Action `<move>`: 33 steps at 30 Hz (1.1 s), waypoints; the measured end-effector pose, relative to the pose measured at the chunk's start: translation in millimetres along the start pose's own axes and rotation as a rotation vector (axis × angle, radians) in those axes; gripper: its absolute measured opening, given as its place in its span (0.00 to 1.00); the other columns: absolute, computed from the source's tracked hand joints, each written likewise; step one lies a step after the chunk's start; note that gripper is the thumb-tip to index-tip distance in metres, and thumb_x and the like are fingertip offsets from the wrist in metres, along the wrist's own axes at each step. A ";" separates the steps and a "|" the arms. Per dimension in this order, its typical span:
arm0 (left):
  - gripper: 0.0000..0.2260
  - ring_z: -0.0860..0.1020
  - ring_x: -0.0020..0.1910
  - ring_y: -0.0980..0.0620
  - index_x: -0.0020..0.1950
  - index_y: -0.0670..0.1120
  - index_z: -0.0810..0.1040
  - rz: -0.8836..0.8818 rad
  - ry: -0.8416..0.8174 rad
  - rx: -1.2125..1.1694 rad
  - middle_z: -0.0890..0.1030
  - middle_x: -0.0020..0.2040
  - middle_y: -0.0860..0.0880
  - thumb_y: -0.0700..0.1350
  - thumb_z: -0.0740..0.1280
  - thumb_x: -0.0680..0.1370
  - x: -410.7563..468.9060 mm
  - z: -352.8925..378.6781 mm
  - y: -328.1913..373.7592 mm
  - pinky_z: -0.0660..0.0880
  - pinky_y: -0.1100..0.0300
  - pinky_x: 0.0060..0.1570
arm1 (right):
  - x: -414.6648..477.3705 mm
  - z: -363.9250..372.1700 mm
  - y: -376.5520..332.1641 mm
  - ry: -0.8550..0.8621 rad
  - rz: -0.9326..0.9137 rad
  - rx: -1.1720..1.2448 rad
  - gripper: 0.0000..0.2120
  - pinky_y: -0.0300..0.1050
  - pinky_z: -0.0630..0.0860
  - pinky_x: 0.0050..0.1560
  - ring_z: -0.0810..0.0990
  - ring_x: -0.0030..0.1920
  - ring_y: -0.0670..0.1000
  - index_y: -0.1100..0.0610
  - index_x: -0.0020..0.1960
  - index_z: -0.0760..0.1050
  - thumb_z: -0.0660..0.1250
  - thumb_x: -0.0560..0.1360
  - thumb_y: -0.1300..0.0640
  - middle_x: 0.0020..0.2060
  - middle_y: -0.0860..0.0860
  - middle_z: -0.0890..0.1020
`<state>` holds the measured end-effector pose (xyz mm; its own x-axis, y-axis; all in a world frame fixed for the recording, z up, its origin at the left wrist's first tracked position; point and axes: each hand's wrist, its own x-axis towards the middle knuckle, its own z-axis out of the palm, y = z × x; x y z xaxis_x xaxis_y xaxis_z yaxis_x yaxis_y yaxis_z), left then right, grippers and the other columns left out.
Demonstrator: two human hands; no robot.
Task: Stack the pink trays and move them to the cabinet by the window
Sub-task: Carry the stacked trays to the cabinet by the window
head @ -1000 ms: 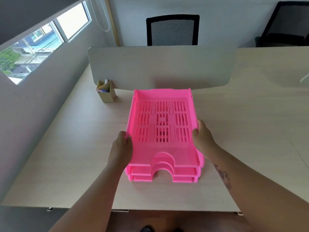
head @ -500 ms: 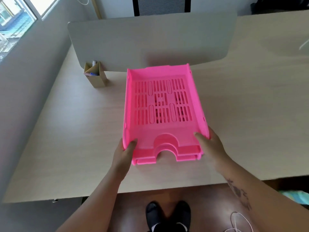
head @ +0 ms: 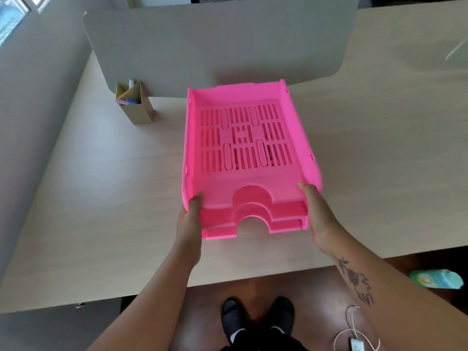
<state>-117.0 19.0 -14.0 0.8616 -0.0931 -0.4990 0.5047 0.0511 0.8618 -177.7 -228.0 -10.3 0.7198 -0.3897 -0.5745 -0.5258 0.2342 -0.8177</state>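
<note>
A stack of pink trays sits nested together, three slotted trays with arched cut-outs at the near end, held just above the desk with the far end tilted up. My left hand grips the stack's near left corner, thumb over the rim. My right hand grips the near right corner the same way. The cabinet by the window is out of view.
The light wooden desk runs left to a grey wall, with a grey divider panel at its far side. A cardboard pen holder stands left of the trays. My shoes and a cable are on the floor below.
Both hands slid from the stack's sides to its near corners and took hold. The stack has come towards me and its far end has risen off the desk.
</note>
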 end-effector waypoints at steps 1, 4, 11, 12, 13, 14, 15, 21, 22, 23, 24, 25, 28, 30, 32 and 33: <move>0.28 0.83 0.52 0.42 0.65 0.47 0.76 -0.003 0.004 -0.014 0.85 0.54 0.43 0.62 0.62 0.72 -2.1 1.0 4.3 0.79 0.49 0.46 | -2.5 0.6 -3.1 -0.003 0.001 0.003 0.26 0.64 0.75 0.61 0.84 0.53 0.59 0.46 0.61 0.76 0.61 0.70 0.32 0.53 0.58 0.84; 0.29 0.84 0.50 0.40 0.64 0.48 0.77 0.003 0.019 -0.051 0.85 0.53 0.42 0.65 0.63 0.70 -8.9 2.4 16.7 0.80 0.40 0.51 | -8.0 2.6 -15.0 -0.015 -0.019 0.021 0.27 0.66 0.77 0.58 0.85 0.50 0.60 0.48 0.60 0.77 0.60 0.69 0.32 0.53 0.60 0.85; 0.29 0.84 0.51 0.38 0.62 0.50 0.78 0.080 0.122 -0.146 0.85 0.53 0.41 0.66 0.64 0.68 -17.7 3.5 42.8 0.78 0.35 0.53 | 1.6 12.4 -59.9 -0.130 -0.119 0.012 0.27 0.68 0.78 0.56 0.86 0.50 0.60 0.46 0.61 0.77 0.61 0.69 0.34 0.52 0.58 0.86; 0.29 0.83 0.51 0.37 0.62 0.51 0.78 0.089 0.150 -0.163 0.85 0.53 0.41 0.66 0.65 0.68 -19.1 4.1 44.8 0.77 0.34 0.53 | 5.2 13.9 -66.3 -0.161 -0.130 0.000 0.27 0.68 0.78 0.55 0.86 0.49 0.60 0.46 0.61 0.78 0.61 0.68 0.34 0.51 0.58 0.86; 0.29 0.83 0.51 0.37 0.62 0.51 0.78 0.102 0.184 -0.184 0.85 0.53 0.41 0.67 0.65 0.68 -21.3 5.2 45.7 0.77 0.34 0.53 | 7.9 15.1 -72.6 -0.198 -0.139 -0.011 0.27 0.68 0.79 0.55 0.86 0.49 0.60 0.46 0.61 0.78 0.61 0.68 0.33 0.51 0.58 0.86; 0.30 0.83 0.51 0.37 0.62 0.51 0.78 0.117 0.221 -0.202 0.85 0.53 0.40 0.67 0.65 0.67 -24.9 6.8 45.7 0.77 0.34 0.53 | 11.3 16.7 -78.6 -0.243 -0.149 -0.025 0.28 0.67 0.79 0.54 0.86 0.49 0.60 0.46 0.61 0.78 0.61 0.67 0.33 0.51 0.58 0.86; 0.31 0.83 0.51 0.37 0.63 0.51 0.77 0.135 0.260 -0.222 0.85 0.53 0.40 0.68 0.65 0.67 -29.6 9.1 44.8 0.77 0.35 0.54 | 17.1 17.9 -83.5 -0.284 -0.155 -0.044 0.29 0.67 0.79 0.54 0.86 0.49 0.59 0.46 0.61 0.78 0.61 0.67 0.32 0.51 0.57 0.86; 0.26 0.84 0.49 0.40 0.62 0.50 0.77 0.225 0.590 -0.394 0.86 0.51 0.42 0.65 0.63 0.72 -88.2 32.4 32.7 0.79 0.41 0.51 | 28.5 35.0 -111.6 -0.565 -0.172 -0.185 0.25 0.66 0.79 0.54 0.86 0.49 0.58 0.44 0.58 0.78 0.61 0.68 0.33 0.49 0.55 0.87; 0.26 0.84 0.49 0.40 0.62 0.50 0.76 0.240 0.643 -0.421 0.86 0.51 0.42 0.65 0.63 0.71 -101.1 35.6 30.1 0.79 0.40 0.51 | 25.5 39.6 -114.8 -0.618 -0.175 -0.216 0.23 0.65 0.80 0.54 0.86 0.48 0.59 0.45 0.57 0.78 0.61 0.69 0.33 0.48 0.56 0.87; 0.27 0.84 0.49 0.40 0.62 0.50 0.76 0.261 0.692 -0.444 0.86 0.51 0.42 0.65 0.63 0.71 -114.7 38.4 27.1 0.79 0.39 0.51 | 18.9 44.4 -118.0 -0.673 -0.178 -0.253 0.22 0.63 0.80 0.53 0.86 0.48 0.59 0.45 0.57 0.78 0.61 0.70 0.34 0.48 0.56 0.87; 0.27 0.84 0.48 0.40 0.62 0.50 0.76 0.284 0.744 -0.475 0.85 0.51 0.42 0.65 0.64 0.71 -129.6 40.4 23.3 0.79 0.38 0.51 | 11.6 49.8 -119.3 -0.725 -0.179 -0.280 0.23 0.61 0.80 0.51 0.86 0.48 0.59 0.46 0.56 0.78 0.61 0.69 0.34 0.48 0.56 0.86; 0.26 0.85 0.48 0.40 0.62 0.51 0.76 0.302 0.798 -0.510 0.85 0.51 0.41 0.65 0.64 0.71 -145.2 40.9 19.0 0.79 0.37 0.50 | 4.2 55.9 -118.6 -0.767 -0.181 -0.305 0.25 0.59 0.80 0.50 0.85 0.48 0.60 0.46 0.56 0.78 0.61 0.67 0.33 0.49 0.57 0.86; 0.29 0.85 0.48 0.39 0.61 0.52 0.78 0.323 0.978 -0.615 0.86 0.51 0.42 0.67 0.67 0.66 -195.0 36.9 1.5 0.79 0.36 0.51 | -27.1 76.4 -109.4 -0.910 -0.173 -0.379 0.28 0.53 0.80 0.44 0.85 0.48 0.59 0.47 0.55 0.79 0.62 0.63 0.31 0.49 0.57 0.86; 0.33 0.84 0.49 0.39 0.61 0.52 0.79 0.344 1.090 -0.666 0.86 0.51 0.43 0.69 0.69 0.62 -232.3 32.1 -10.1 0.78 0.36 0.54 | -56.5 89.7 -99.4 -1.032 -0.172 -0.420 0.25 0.48 0.79 0.40 0.85 0.48 0.59 0.48 0.56 0.78 0.61 0.68 0.33 0.48 0.57 0.86; 0.35 0.83 0.52 0.38 0.61 0.53 0.79 0.365 1.204 -0.709 0.85 0.54 0.43 0.70 0.71 0.59 -270.9 23.9 -22.4 0.76 0.37 0.56 | -89.7 102.8 -86.7 -1.164 -0.168 -0.454 0.23 0.50 0.80 0.41 0.85 0.48 0.60 0.48 0.58 0.77 0.59 0.73 0.35 0.49 0.57 0.86; 0.34 0.82 0.53 0.38 0.61 0.53 0.80 0.388 1.249 -0.726 0.85 0.54 0.42 0.69 0.72 0.59 -292.0 20.5 -27.4 0.76 0.37 0.57 | -108.1 108.5 -80.7 -1.228 -0.166 -0.470 0.22 0.52 0.81 0.43 0.84 0.49 0.60 0.48 0.59 0.76 0.58 0.74 0.36 0.49 0.57 0.85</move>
<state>-383.4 24.4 110.0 0.2457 0.9106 -0.3323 -0.1670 0.3775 0.9109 -163.8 -108.1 113.9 0.5992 0.7284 -0.3323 -0.3191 -0.1633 -0.9335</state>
